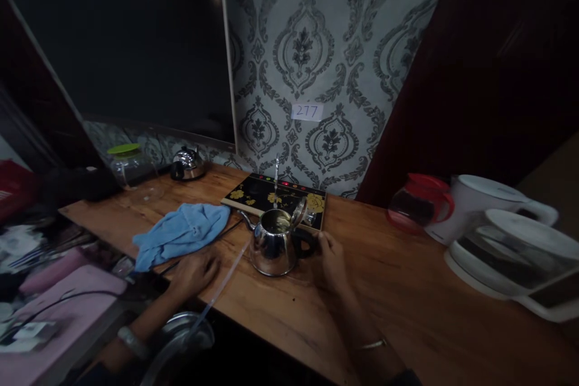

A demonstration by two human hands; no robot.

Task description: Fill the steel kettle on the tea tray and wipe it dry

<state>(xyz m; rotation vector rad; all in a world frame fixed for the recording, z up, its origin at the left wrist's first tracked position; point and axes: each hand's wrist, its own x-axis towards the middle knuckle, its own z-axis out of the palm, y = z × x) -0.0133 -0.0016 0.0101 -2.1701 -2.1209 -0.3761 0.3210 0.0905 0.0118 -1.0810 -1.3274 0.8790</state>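
Note:
A shiny steel kettle (274,253) stands upright on the wooden table, its spout toward the left. Its lid (298,212) is tipped up at the handle side, leaving the top uncovered. My right hand (333,259) is at the black handle (306,243), with curled fingers against its outer edge. Left of the kettle, my left hand (196,271) rests near the table's front edge, fingers curled in and nothing visible in them. A clear tube (228,274) slants up from the lower left toward the kettle's side. Behind the kettle lies a black flowered panel (248,191) with a slim upright spout (276,178).
A blue cloth (183,232) lies on the left. Farther back are a small steel kettle (187,163) and a clear jar with a green lid (124,149). To the right stand a red-lidded pot (418,202), a white jug (479,193) and a clear-sided pitcher (511,259).

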